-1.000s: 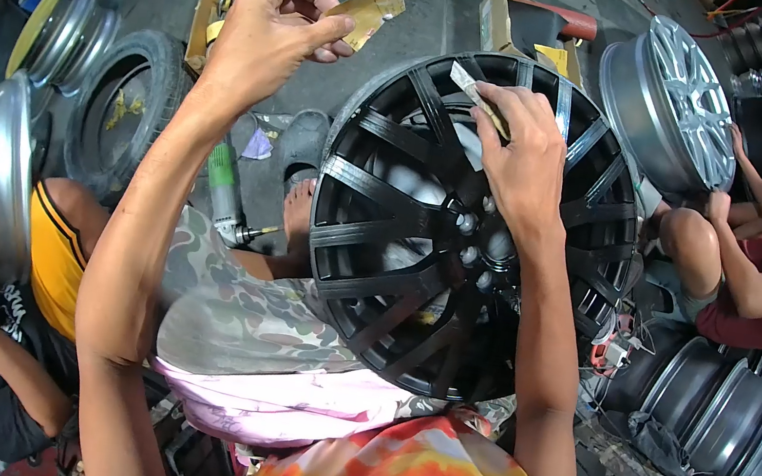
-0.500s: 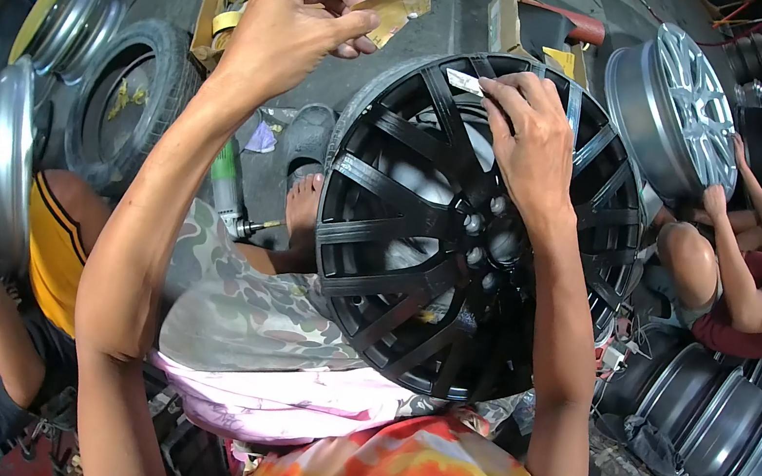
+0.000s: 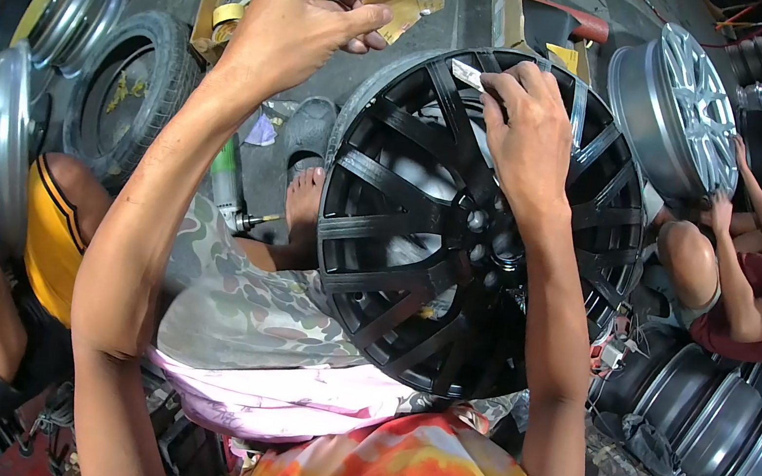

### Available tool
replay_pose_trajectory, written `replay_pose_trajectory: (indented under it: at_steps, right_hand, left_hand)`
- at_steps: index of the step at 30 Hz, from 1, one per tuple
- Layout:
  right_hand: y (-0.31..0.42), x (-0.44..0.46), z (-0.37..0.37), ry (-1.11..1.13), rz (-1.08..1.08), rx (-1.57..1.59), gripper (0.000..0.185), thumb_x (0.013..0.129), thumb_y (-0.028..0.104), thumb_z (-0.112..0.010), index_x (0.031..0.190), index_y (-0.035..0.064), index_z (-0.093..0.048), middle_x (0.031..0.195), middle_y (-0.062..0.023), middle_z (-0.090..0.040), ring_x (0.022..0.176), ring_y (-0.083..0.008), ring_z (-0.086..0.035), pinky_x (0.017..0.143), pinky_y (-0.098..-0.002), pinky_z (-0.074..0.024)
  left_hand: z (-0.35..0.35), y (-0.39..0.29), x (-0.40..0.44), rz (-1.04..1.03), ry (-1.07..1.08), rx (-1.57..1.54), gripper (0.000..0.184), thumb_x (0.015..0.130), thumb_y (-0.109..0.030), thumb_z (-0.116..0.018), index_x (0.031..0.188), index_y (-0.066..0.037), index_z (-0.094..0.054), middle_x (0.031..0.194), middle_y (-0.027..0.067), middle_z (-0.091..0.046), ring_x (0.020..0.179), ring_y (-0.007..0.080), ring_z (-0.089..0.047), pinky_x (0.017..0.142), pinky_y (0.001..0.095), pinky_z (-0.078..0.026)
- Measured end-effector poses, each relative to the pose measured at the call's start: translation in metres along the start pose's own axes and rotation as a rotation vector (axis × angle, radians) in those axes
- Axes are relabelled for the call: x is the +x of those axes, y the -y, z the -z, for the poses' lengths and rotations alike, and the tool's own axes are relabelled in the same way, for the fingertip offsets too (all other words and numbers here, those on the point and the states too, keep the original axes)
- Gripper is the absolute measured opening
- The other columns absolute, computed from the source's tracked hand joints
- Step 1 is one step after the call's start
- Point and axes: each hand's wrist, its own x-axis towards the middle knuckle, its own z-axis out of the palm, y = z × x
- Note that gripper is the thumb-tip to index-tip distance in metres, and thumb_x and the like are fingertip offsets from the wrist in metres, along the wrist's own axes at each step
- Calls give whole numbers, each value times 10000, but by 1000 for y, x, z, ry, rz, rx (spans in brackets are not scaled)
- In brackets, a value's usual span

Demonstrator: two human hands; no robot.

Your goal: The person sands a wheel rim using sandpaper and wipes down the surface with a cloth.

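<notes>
My left hand (image 3: 300,24) is raised at the upper left, thumb and fingers pinched on a tan sheet (image 3: 418,5) with a torn-looking edge, perhaps sandpaper. A black multi-spoke wheel rim (image 3: 387,182) leans in front of my lap, its face toward me. Over its upper part, my right hand (image 3: 532,137) grips a small pale strip (image 3: 467,76) between thumb and fingers. This strip lies over the top of a spoke; whether it touches the spoke I cannot tell. Its kind is not clear.
Behind the left hand is a cardboard box (image 3: 209,15) with tape rolls. A tire (image 3: 85,110) stands at left, near a green power tool (image 3: 226,180). Co-workers sit on both sides; the right one's hands touch a silver rim (image 3: 630,118). Black rims (image 3: 704,414) stand lower right.
The tan sheet has shifted slightly right and the left hand a little with it. My right hand has moved slightly; both hands keep their hold.
</notes>
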Motion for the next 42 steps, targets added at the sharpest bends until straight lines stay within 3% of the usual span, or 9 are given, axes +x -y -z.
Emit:
replay_pose_trajectory:
  at_steps: [4,6,12,15,31,36,42]
  right_hand:
    - [10,-2,0,23,-5,-78,203,792,49,-729,994,55,-719,978,-85,-614,982,-279,-600,858,-408,-510]
    - [13,-3,1,26,-45,-115,207,838,53,-724,1045,45,-716,996,-96,-619,988,-293,-601,865,-412,-504]
    - [5,-3,3,-15,-23,-8,226,799,46,-725,1026,48,-728,979,-88,-626,977,-288,-599,868,-417,-505]
    - [4,0,7,-8,-21,32,208,834,64,-736,1039,34,-738,986,-102,-651,960,-302,-617,862,-421,-496]
    - [4,0,4,32,-72,-39,207,798,39,-719,1003,37,-745,986,-109,-637,983,-307,-606,885,-431,-509]
    - [6,0,23,2,-121,162,200,823,75,-745,1020,45,-756,992,-119,-655,997,-323,-617,884,-426,-506]
    - [17,5,51,12,-101,557,220,848,80,-785,1065,42,-778,964,-78,-712,842,-174,-685,759,-298,-530]
  left_hand:
    - [-1,1,0,-13,7,-9,187,935,-126,-756,1024,-8,-641,855,57,-677,761,107,-714,668,205,-556]
    - [1,3,0,-1,29,-86,180,938,-126,-752,1023,-11,-642,858,50,-678,762,100,-707,674,208,-557]
    - [1,0,-3,-8,34,-58,171,951,-143,-739,1020,-16,-648,851,57,-700,748,78,-684,684,205,-550]
    - [-1,-5,-4,-17,33,-5,167,957,-149,-731,1023,-17,-653,847,64,-710,740,73,-679,687,202,-546]
    - [-2,-5,-5,-33,21,-25,162,957,-141,-728,1009,-6,-654,856,66,-702,751,85,-692,693,212,-559]
    - [-4,5,-1,-15,64,-79,178,952,-145,-736,1006,-12,-632,869,72,-703,797,121,-730,699,226,-580]
    - [-7,4,-1,36,108,-118,200,950,-167,-741,1025,-25,-623,892,89,-719,816,152,-743,723,242,-592]
